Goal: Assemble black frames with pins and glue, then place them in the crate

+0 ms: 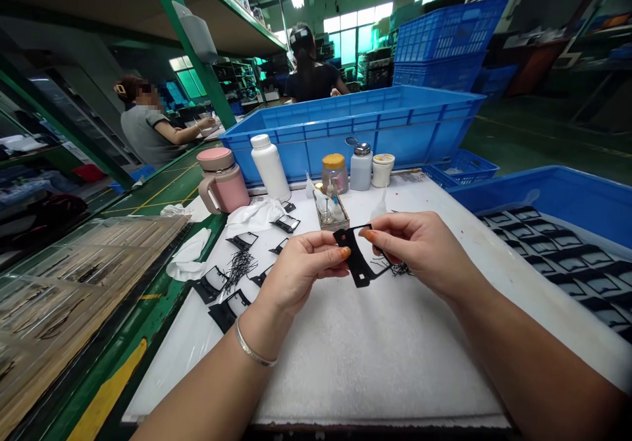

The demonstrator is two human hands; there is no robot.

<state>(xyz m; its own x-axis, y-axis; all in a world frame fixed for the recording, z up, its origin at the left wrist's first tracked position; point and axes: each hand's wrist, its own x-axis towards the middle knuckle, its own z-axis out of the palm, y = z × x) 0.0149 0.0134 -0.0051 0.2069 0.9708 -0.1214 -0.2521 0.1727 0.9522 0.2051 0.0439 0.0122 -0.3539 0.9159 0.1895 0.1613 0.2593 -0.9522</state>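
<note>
Between my two hands, above the white work surface [375, 355], I hold a black plastic frame [359, 264] with a large opening. My left hand [309, 263] pinches its wide left edge between thumb and fingers. At its upper right edge, my right hand [409, 243] is closed on the same frame, with the thumb near the opening. Behind the frame lies a small heap of thin black strips [401, 268], partly hidden. Several similar black frames [232, 309] lie to the left of my left hand, around another pile of thin black strips [240, 268].
Along the back stand a pink mug [224, 181], a white bottle [270, 168], a yellow-lidded jar [334, 173], a pump bottle [361, 166] and a small box [332, 210]. A big blue crate [355, 128] is behind them. Frames fill a blue bin [557, 191] at right. Two people sit beyond.
</note>
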